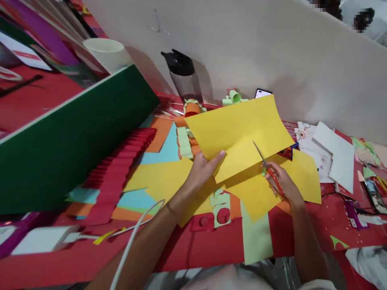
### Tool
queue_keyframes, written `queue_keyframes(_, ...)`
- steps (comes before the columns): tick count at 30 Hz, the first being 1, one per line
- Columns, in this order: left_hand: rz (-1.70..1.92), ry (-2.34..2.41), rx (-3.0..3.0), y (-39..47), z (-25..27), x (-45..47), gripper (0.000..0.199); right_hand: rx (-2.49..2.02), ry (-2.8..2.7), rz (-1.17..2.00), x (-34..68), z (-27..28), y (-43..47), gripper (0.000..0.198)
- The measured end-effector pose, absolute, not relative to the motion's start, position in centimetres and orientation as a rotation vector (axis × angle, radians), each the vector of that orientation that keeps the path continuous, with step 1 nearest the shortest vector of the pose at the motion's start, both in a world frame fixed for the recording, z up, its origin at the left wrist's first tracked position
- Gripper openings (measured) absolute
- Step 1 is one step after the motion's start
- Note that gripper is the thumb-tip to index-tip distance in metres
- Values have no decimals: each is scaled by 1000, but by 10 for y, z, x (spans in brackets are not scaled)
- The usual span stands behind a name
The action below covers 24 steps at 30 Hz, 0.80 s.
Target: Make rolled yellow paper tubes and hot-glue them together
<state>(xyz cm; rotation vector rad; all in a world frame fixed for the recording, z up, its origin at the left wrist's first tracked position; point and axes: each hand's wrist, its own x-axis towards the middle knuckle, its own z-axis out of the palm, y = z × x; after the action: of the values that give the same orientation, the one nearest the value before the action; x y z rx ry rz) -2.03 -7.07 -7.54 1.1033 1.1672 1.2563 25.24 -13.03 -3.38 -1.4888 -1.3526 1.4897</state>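
My left hand (pixel 206 166) grips the lower left edge of a yellow paper sheet (pixel 238 133), its thumb lying on top. The sheet is tilted above the table and bends slightly at its right side. In my right hand (pixel 282 181) is a pair of scissors (pixel 274 179) with red handles. One blade lies over the front of the sheet, near its lower right edge; the other blade is hidden behind the paper. Beneath both hands lies more yellow paper (pixel 254 201), beside red and pale green pieces with cut circles (pixel 223 215).
A dark green board (pixel 75 133) stands at the left, with pleated red paper (pixel 115 173) before it. Behind are a water bottle (pixel 186 78) and a white cup (pixel 107 54) against a white partition (pixel 236 48). A white cable (pixel 136 237) crosses my left forearm.
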Motion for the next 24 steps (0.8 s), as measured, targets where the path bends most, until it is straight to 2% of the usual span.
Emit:
queue_keyframes(6,1300,1198,1151,-72,-77,-16,69,-1485,-1327,1528,256,-37,-130,41)
queue_keyframes(17,1287,1190,1130,-76,-68,-15,52,-1551,-1322,1537,256,-36,-129,39)
queue_keyframes(24,1251,1171,1126,-79,-66,-13,55,-1496,-1375,1474,257,-45,-129,37)
